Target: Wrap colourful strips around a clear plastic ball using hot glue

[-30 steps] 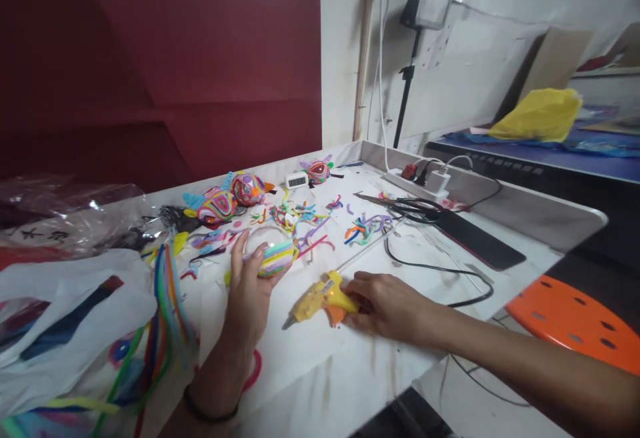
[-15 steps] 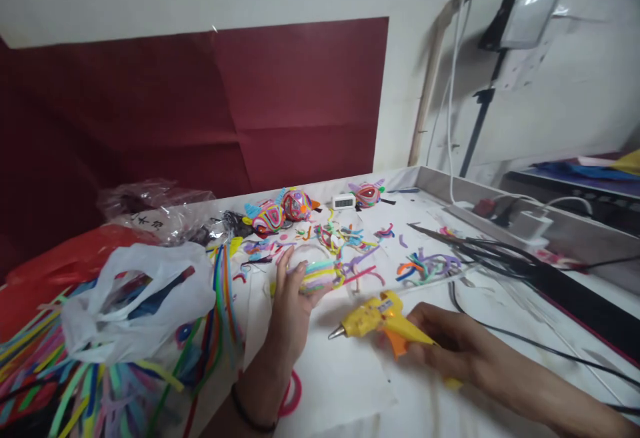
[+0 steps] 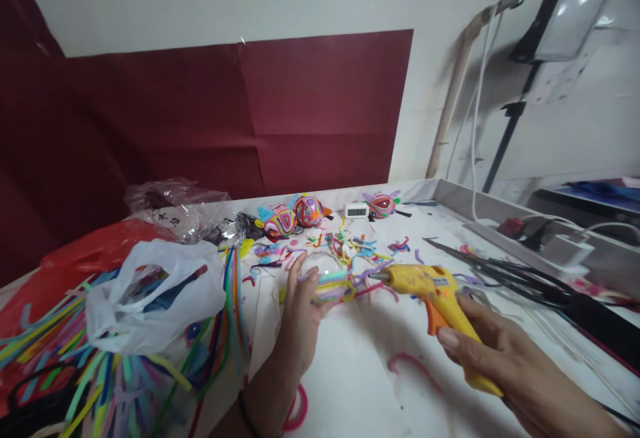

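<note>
My left hand (image 3: 301,305) is closed around a clear ball (image 3: 327,283) banded with pastel and yellow pipe cleaner strips; part of it is hidden behind my fingers. In my right hand (image 3: 500,351) is a yellow hot glue gun (image 3: 425,281), gripped by its handle, with my thumb near the orange trigger (image 3: 436,319). Its metal nozzle points left, close to the ball's right side; I cannot tell whether they touch. Below lie a curved pink pipe cleaner (image 3: 415,363) and a pink loop (image 3: 299,410) beside my left wrist.
Finished-looking pipe cleaner fish (image 3: 280,221) stand at the back near a small white digital clock (image 3: 357,211). Cut pipe cleaner scraps (image 3: 345,246) litter the middle. Pipe cleaner bundles and a white plastic bag (image 3: 150,291) are left. Scissors (image 3: 470,258) and a power strip (image 3: 565,255) lie right.
My right hand has lifted the glue gun and levelled it, bringing the nozzle to the ball's right side. My left hand keeps hold of the ball. The whole view has shifted slightly.
</note>
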Motion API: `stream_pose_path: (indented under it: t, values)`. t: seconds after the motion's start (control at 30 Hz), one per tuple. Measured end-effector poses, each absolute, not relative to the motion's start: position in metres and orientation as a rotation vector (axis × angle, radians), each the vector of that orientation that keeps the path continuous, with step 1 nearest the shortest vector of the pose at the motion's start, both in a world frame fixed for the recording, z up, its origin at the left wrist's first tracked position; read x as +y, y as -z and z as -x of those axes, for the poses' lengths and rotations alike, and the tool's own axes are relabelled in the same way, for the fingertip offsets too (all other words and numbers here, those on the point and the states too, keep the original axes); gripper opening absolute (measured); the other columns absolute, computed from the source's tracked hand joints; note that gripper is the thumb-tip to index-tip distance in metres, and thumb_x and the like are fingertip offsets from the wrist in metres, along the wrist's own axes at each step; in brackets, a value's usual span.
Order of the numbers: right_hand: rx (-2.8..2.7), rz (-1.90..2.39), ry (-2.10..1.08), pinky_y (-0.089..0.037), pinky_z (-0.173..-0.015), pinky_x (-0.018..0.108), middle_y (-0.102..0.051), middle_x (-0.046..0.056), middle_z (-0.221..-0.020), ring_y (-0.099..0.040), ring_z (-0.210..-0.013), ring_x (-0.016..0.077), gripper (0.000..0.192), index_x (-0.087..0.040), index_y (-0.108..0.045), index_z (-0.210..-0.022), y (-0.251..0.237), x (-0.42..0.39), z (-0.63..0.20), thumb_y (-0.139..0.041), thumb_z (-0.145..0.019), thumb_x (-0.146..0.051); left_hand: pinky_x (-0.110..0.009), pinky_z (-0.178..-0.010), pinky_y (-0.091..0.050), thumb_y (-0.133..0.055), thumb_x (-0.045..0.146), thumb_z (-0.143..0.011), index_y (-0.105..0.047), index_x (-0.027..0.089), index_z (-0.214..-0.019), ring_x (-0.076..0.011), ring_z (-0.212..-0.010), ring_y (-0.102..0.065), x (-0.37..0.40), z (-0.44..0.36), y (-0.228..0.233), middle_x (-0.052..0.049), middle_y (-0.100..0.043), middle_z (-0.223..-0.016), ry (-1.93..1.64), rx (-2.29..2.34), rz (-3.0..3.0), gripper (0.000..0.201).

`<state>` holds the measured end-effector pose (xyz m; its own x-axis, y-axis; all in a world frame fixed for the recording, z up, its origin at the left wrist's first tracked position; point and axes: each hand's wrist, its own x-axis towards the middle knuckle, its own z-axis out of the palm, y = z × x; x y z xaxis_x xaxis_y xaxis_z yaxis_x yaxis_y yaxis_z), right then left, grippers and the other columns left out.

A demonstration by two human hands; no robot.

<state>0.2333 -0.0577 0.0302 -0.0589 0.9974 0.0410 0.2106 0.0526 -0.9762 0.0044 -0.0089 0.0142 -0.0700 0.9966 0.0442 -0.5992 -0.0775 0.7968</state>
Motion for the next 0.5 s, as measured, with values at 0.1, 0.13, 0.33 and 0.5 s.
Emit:
stream_pose_path:
  t: [0.1,0.13,0.33,0.5]
  values:
    - [-1.449,1.298,-1.078,-0.057,-0.067,0.03,-0.069,0.006,-0.093,-0.066,-0.087,0.0263,0.045,-0.026,-0.065,-0.094,-0.031,-0.06,-0.227,-0.066,-0.071,-0.065,-0.041,-0.081,-0.057,-0.064,0.031,-0.081,-0.044,0.032,-0.135,-0.024,-0.105,-0.062,-0.01,-0.006,-0.016,-0.009,-0.052,-0.127,-1.545,0.744,-0.73,0.057]
    - [-1.459,1.312,-1.061,-0.057,-0.065,0.03,-0.068,0.005,-0.09,-0.066,-0.085,0.026,0.043,-0.026,-0.064,-0.092,-0.031,-0.061,-0.225,-0.066,-0.072,-0.064,-0.04,-0.082,-0.057,-0.064,0.031,-0.08,-0.044,0.032,-0.135,-0.024,-0.105,-0.062,-0.01,-0.007,-0.016,-0.009,-0.052,-0.128,-1.549,0.75,-0.725,0.058]
    - [-1.472,1.397,-0.853,-0.043,-0.04,0.026,-0.06,0.002,-0.063,-0.056,-0.052,0.0186,0.043,-0.024,-0.065,-0.094,-0.031,-0.058,-0.216,-0.069,-0.071,-0.06,-0.041,-0.085,-0.055,-0.068,0.032,-0.078,-0.046,0.032,-0.132,-0.0254,-0.109,-0.06,-0.01,-0.008,-0.016,-0.009,-0.053,-0.129,-1.547,0.757,-0.705,0.058]
    - [-1.475,1.413,-0.801,-0.04,-0.037,0.025,-0.061,0.002,-0.059,-0.057,-0.05,0.0193,0.041,-0.026,-0.067,-0.099,-0.022,-0.053,-0.214,-0.071,-0.071,-0.055,-0.044,-0.087,-0.054,-0.07,0.033,-0.075,-0.048,0.031,-0.131,-0.0286,-0.115,-0.056,-0.009,-0.007,-0.014,-0.011,-0.051,-0.13,-1.534,0.757,-0.692,0.06]
